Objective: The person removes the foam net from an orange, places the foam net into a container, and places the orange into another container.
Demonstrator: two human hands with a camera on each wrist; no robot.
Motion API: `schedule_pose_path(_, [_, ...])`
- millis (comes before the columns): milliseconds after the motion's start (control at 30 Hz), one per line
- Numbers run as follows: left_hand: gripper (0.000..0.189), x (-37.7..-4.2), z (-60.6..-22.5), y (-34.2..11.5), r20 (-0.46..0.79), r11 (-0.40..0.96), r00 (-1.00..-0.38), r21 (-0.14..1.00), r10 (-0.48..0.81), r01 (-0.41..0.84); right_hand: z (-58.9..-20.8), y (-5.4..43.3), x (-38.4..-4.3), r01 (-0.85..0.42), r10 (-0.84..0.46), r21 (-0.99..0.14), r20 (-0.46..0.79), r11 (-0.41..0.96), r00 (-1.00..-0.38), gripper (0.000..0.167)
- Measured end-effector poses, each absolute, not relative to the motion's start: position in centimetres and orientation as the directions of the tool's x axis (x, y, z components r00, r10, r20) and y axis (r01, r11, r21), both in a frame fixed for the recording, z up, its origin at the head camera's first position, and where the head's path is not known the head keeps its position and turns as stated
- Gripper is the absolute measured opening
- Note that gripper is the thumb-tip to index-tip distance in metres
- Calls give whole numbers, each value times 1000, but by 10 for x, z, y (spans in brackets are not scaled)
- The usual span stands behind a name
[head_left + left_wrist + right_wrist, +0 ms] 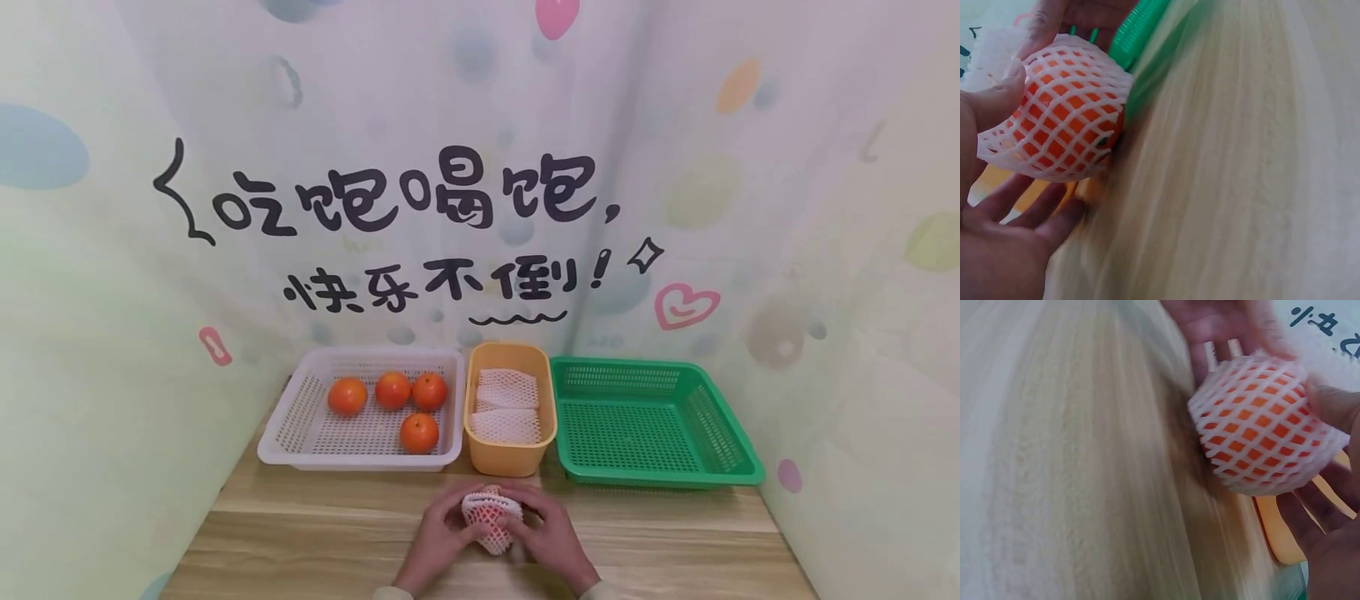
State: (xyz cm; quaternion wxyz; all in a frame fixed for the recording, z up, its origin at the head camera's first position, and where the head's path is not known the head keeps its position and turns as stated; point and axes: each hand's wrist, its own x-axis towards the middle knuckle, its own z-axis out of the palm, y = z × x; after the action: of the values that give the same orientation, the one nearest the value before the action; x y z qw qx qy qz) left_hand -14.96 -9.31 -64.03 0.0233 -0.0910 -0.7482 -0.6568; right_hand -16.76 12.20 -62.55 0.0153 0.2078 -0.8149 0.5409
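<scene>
A round orange-red fruit sits inside a white foam net sleeve between my two hands, close over the table. My left hand holds it from the left, thumb on the near side of the net. From the right, my right hand grips the same fruit, its thumb pressed on the sleeve. The net covers most of the fruit, and its loose end bunches up on the far side. A small green spot shows through the mesh in the left wrist view.
Behind my hands stands a yellow bin with folded foam nets. At its left, a white basket holds several orange-red fruits. A green basket stands at its right. A printed curtain hangs behind the wooden table.
</scene>
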Motion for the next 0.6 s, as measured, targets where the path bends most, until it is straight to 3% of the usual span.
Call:
schedule_pose_path(133, [45, -149, -643, -95, 145, 91, -982, 983, 119, 157, -624, 121, -167, -374, -291, -859, 280, 349, -915, 35])
schedule_pose_path(333, [20, -150, -641, -92, 241, 214, -970, 948, -6, 234, -620, 117, -167, -454, -232, -806, 393, 380, -890, 34])
schedule_pose_path(500, [42, -151, -636, -90, 277, 289, -958, 926, -78, 244, -624, 113, -168, -522, -178, -759, 493, 389, -851, 36])
schedule_pose_path(600, [45, -152, -636, -88, 324, 312, -940, 908, -104, 279, -625, 111, -169, -522, -136, -758, 513, 391, -847, 42])
